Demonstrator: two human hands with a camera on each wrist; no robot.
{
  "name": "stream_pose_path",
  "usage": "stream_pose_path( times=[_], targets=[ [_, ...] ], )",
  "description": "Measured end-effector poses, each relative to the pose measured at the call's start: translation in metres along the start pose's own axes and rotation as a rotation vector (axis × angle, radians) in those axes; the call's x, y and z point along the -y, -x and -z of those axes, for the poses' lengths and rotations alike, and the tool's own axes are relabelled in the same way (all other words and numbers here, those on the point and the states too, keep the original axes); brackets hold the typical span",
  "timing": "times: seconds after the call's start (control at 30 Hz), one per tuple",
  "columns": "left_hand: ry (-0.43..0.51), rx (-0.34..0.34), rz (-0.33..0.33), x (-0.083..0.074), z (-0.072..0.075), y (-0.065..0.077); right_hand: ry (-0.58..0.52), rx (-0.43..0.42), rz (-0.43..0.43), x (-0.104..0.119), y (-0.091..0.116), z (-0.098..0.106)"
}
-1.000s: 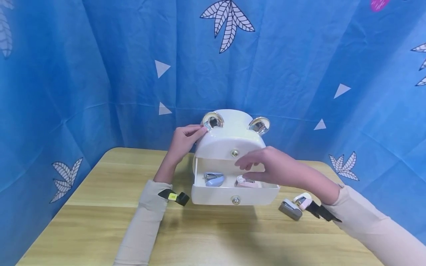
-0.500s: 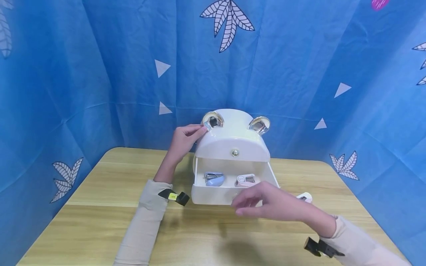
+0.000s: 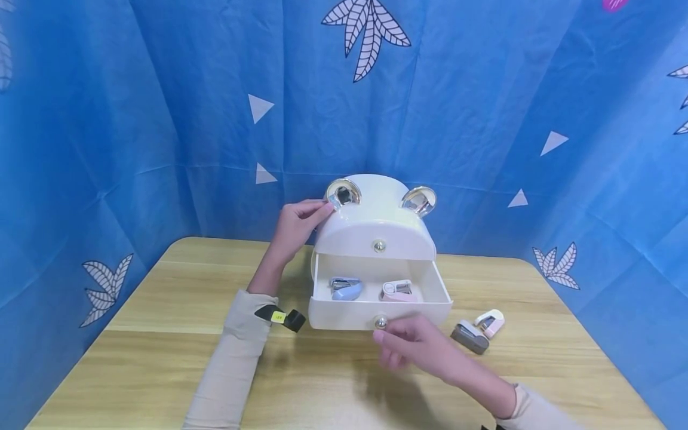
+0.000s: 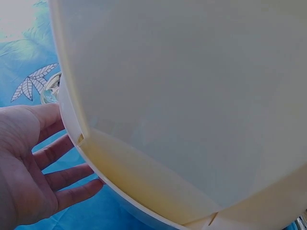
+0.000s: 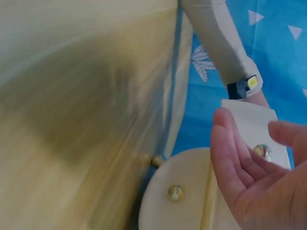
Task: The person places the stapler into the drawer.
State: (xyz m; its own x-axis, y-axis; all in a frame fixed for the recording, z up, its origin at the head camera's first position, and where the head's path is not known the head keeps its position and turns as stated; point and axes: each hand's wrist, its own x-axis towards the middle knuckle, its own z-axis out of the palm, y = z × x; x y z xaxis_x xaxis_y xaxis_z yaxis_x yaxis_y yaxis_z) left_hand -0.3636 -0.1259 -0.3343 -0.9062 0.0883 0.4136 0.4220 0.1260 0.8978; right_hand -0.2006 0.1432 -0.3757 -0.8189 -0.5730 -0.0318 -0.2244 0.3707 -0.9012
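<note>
A white rounded storage box with two shiny ear-like pieces has its lower drawer pulled out. Inside that drawer lie a blue mini stapler and a pink-and-white one. My left hand rests against the box's left side near the ear; in the left wrist view its fingers are straight along the shell. Just in front of the drawer's round knob is my right hand. In the right wrist view its thumb and fingers stand apart around the knob, apparently not touching it.
On the wooden table, right of the drawer, lie a grey mini stapler and a white-and-pink one, close together. The upper drawer, with its own knob, is closed. A blue patterned curtain hangs behind.
My right hand has drawn back from above the pink-and-white stapler in the drawer, then come down to the front by the lower knob. The left hand stays in place.
</note>
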Motion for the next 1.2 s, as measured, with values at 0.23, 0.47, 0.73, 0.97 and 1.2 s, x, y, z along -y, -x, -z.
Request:
stream_pose_path(
  times=[0.23, 0.47, 0.73, 0.97, 1.2],
  targets=[
    [-0.015, 0.002, 0.006, 0.001, 0.001, 0.000, -0.063, -0.141, -0.049, -0.002, -0.006, -0.011],
    [-0.019, 0.001, 0.006, 0.000, 0.001, 0.001, -0.077, -0.188, -0.034, -0.001, -0.013, -0.013],
    [-0.023, 0.002, 0.019, -0.001, 0.000, 0.002, -0.103, -0.255, -0.059, -0.005, -0.034, -0.006],
    [-0.009, -0.003, 0.001, -0.001, -0.001, 0.002, -0.138, -0.284, -0.071, -0.010, -0.058, 0.003],
    [-0.016, -0.011, 0.000, 0.000, -0.001, 0.002, -0.167, -0.302, -0.091, -0.016, -0.074, 0.013]
  ],
)
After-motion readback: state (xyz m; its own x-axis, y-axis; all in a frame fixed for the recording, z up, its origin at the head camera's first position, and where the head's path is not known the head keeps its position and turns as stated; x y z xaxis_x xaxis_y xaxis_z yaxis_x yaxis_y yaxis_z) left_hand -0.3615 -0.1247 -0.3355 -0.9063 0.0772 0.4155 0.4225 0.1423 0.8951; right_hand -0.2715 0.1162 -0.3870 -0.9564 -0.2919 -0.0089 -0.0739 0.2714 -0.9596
